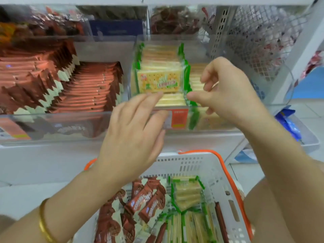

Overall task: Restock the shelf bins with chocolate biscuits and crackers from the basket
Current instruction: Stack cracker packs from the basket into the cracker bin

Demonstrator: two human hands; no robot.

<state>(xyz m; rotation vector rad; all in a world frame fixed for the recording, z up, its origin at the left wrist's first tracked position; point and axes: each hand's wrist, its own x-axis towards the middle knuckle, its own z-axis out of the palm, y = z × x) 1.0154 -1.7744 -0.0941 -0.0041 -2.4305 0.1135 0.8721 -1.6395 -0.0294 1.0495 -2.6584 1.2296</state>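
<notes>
A white shelf (35,160) is seen across the upper view, with clear plastic bins set side by side on it. The wide left bin (52,118) is filled with rows of brown-and-cream chocolate biscuit packs (84,85) stood on edge. Below the shelf, a white basket (210,171) with orange handles is placed. In it, loose chocolate biscuit packs (149,199) are piled on the left and green-edged cracker packs (187,192) are stacked on the right.

The narrower cracker bin (219,125) is found just right of the chocolate one and is packed with green-trimmed crackers. One cracker pack (158,82) is stood upright at the front with its printed face shown.

The left hand (138,130) is stretched over the bin's front wall, its fingers nearly straight, and the lower edge of that upright pack is touched by its fingertips (154,94). The right hand (228,92) is held over the right side of the same bin with fingers curled and the thumb at the green wrapper edge. Whether anything is pinched there cannot be told.

An orange price label (178,119) is fixed to the bin front. A gold bangle (43,225) is worn on the left wrist.
</notes>
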